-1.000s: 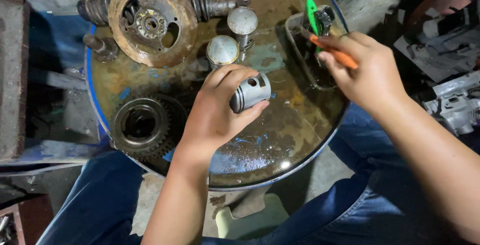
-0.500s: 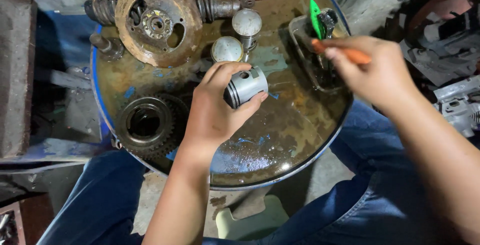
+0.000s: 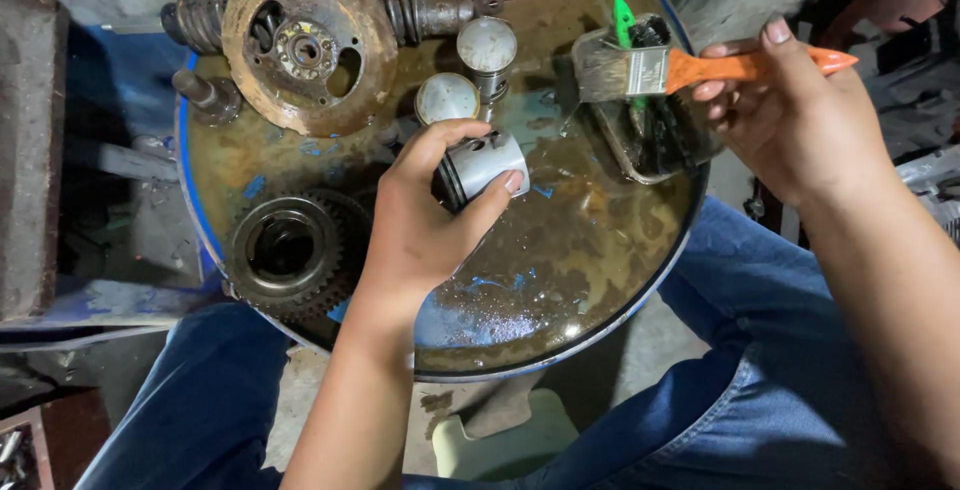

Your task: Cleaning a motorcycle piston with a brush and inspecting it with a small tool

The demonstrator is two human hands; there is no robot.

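Note:
My left hand grips a small silver piston on its side above the oily top of a blue drum. My right hand holds a paintbrush by its orange handle, the dark wet bristles pointing left. The brush hangs just over a small rectangular tray of dark liquid at the drum's right edge, to the right of the piston. A green-handled tool leans in that tray.
Two more piston heads stand behind my left hand. A rusty round plate on a shaft lies at the back left, a toothed gear at the front left. My knees in blue jeans flank the drum.
My right hand has lifted the brush out of the tray, so its bristles now show above it. My left hand with the piston has stayed over the same part of the drum top.

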